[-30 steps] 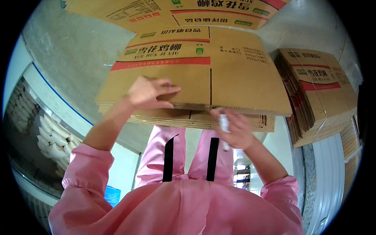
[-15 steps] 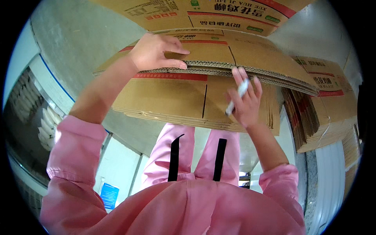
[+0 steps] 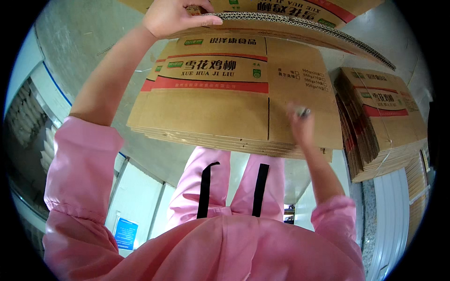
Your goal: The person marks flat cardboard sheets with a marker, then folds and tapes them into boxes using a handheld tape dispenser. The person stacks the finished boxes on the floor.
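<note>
A stack of flattened cardboard cartons (image 3: 201,112), brown with red bands and dark print, lies in front of me. My left hand (image 3: 176,18) grips the near edge of a flat carton (image 3: 300,29), thumb on its corrugated rim, and holds it raised beyond the stack. Over the right part of the stack is my right hand (image 3: 302,124), blurred by motion, its fingers curled round a marker pen (image 3: 303,112) whose dark end shows. Small printed tick boxes lie just beyond that hand on the top carton.
To the right stands another bundle of flat cartons (image 3: 389,114), tied with string. More printed cardboard (image 3: 281,6) is at the far edge. White bags (image 3: 48,149) show at the left, and a blue sign (image 3: 126,233) is at the lower left.
My left hand has lifted the carton up and away, uncovering the printed face of the one below. My right hand has left the carton edge and come down nearer me with the pen.
</note>
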`<action>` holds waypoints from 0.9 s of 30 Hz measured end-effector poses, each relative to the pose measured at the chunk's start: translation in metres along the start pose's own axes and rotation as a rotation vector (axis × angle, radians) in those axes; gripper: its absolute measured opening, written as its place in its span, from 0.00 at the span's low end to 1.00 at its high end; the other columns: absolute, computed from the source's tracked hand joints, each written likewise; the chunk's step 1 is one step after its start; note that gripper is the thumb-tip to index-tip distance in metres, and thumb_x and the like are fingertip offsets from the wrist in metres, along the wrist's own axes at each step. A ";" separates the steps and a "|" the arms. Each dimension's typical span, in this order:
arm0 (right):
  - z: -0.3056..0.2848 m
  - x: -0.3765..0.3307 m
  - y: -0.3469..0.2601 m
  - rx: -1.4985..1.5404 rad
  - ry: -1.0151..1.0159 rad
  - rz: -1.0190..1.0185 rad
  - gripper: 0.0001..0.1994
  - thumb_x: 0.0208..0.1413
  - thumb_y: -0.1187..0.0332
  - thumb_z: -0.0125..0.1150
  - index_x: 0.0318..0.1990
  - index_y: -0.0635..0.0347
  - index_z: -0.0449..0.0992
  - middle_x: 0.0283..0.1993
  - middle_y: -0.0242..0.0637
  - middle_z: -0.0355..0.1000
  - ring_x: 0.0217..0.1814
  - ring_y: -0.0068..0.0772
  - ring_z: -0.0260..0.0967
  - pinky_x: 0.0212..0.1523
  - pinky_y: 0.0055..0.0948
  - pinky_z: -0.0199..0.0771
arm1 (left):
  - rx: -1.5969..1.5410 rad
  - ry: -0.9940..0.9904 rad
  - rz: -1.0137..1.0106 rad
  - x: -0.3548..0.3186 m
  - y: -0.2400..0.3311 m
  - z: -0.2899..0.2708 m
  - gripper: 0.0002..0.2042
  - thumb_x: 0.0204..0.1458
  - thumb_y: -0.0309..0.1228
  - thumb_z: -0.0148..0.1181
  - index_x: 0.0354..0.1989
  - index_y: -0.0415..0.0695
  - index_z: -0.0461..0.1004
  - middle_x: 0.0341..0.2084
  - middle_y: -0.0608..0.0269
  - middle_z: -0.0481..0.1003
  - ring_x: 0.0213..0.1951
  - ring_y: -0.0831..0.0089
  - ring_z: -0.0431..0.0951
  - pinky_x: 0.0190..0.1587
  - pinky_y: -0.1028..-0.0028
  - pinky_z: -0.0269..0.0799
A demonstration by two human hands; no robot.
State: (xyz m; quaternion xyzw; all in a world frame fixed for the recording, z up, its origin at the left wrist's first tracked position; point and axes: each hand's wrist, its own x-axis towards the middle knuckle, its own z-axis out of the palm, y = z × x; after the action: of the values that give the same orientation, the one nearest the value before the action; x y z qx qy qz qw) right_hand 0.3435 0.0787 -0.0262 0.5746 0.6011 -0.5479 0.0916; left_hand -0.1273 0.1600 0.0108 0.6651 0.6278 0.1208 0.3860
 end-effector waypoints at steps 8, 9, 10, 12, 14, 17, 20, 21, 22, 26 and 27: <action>0.011 0.169 0.111 -0.028 0.522 0.201 0.11 0.60 0.64 0.62 0.35 0.65 0.77 0.25 0.38 0.75 0.27 0.34 0.72 0.34 0.37 0.72 | -0.039 0.088 0.071 0.006 0.005 -0.005 0.19 0.42 0.44 0.79 0.33 0.41 0.84 0.24 0.57 0.81 0.25 0.68 0.81 0.29 0.72 0.75; 0.010 0.176 0.127 -0.024 0.512 0.221 0.11 0.59 0.64 0.62 0.35 0.64 0.77 0.25 0.39 0.76 0.28 0.36 0.73 0.35 0.38 0.72 | -0.045 0.092 0.103 0.010 0.005 -0.003 0.19 0.42 0.44 0.79 0.33 0.41 0.84 0.24 0.57 0.81 0.25 0.69 0.81 0.29 0.72 0.74; 0.009 0.181 0.139 -0.024 0.503 0.240 0.11 0.59 0.64 0.62 0.34 0.64 0.78 0.25 0.40 0.76 0.28 0.37 0.74 0.35 0.39 0.73 | -0.004 0.094 0.089 0.013 0.005 -0.002 0.19 0.42 0.44 0.79 0.32 0.40 0.84 0.23 0.58 0.81 0.25 0.68 0.81 0.30 0.72 0.75; 0.010 0.185 0.153 -0.080 0.390 0.216 0.11 0.59 0.64 0.62 0.35 0.65 0.78 0.26 0.41 0.77 0.30 0.38 0.76 0.36 0.38 0.73 | 0.087 0.103 0.054 0.015 0.005 -0.005 0.19 0.42 0.44 0.79 0.30 0.40 0.84 0.22 0.58 0.81 0.26 0.67 0.81 0.31 0.72 0.76; 0.003 0.183 0.161 -0.075 0.403 0.195 0.12 0.59 0.63 0.63 0.36 0.66 0.79 0.27 0.42 0.78 0.31 0.39 0.77 0.37 0.38 0.73 | 0.113 0.026 0.076 0.014 -0.004 -0.007 0.21 0.43 0.42 0.78 0.41 0.42 0.83 0.33 0.55 0.82 0.29 0.63 0.82 0.33 0.70 0.77; -0.025 0.174 0.153 -0.003 0.542 0.218 0.14 0.60 0.61 0.64 0.39 0.67 0.79 0.30 0.42 0.79 0.33 0.40 0.78 0.38 0.37 0.73 | 0.148 -0.002 -0.021 0.002 -0.006 -0.006 0.20 0.45 0.42 0.76 0.42 0.43 0.83 0.32 0.59 0.81 0.30 0.67 0.80 0.34 0.72 0.73; -0.069 0.162 0.179 -0.171 0.584 0.398 0.17 0.62 0.57 0.64 0.41 0.67 0.79 0.37 0.44 0.80 0.40 0.40 0.78 0.41 0.34 0.73 | 0.104 0.052 0.058 0.000 -0.008 0.003 0.18 0.45 0.40 0.76 0.42 0.43 0.84 0.29 0.62 0.80 0.30 0.72 0.78 0.33 0.75 0.70; -0.076 0.161 0.182 -0.193 0.551 0.422 0.18 0.62 0.56 0.64 0.42 0.67 0.79 0.37 0.45 0.80 0.41 0.40 0.78 0.42 0.33 0.73 | 0.087 0.077 0.117 0.000 -0.010 0.004 0.19 0.45 0.39 0.76 0.43 0.43 0.83 0.28 0.62 0.80 0.30 0.73 0.77 0.32 0.75 0.69; -0.083 0.159 0.184 -0.215 0.518 0.445 0.18 0.62 0.56 0.64 0.43 0.67 0.79 0.38 0.45 0.80 0.41 0.40 0.78 0.42 0.33 0.73 | 0.090 0.068 0.122 0.001 -0.009 0.003 0.18 0.46 0.37 0.76 0.43 0.41 0.83 0.28 0.63 0.79 0.29 0.74 0.76 0.32 0.75 0.68; -0.067 0.158 0.173 -0.228 0.420 0.269 0.23 0.58 0.52 0.67 0.43 0.68 0.80 0.38 0.50 0.81 0.44 0.51 0.79 0.46 0.37 0.75 | 0.070 0.050 0.015 0.001 -0.012 0.002 0.19 0.46 0.38 0.75 0.44 0.41 0.83 0.27 0.65 0.77 0.30 0.77 0.75 0.30 0.76 0.64; -0.064 0.159 0.176 -0.268 0.428 0.272 0.23 0.58 0.51 0.66 0.43 0.69 0.80 0.39 0.51 0.81 0.45 0.52 0.79 0.47 0.38 0.75 | 0.110 0.014 -0.046 0.001 -0.007 -0.001 0.19 0.46 0.39 0.75 0.44 0.41 0.83 0.27 0.65 0.77 0.30 0.77 0.74 0.29 0.76 0.63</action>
State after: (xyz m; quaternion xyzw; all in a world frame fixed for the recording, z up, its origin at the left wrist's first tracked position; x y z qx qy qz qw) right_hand 0.4647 0.1762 -0.2168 0.7353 0.5913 -0.3125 0.1101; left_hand -0.1332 0.1612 0.0066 0.6698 0.6513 0.0816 0.3471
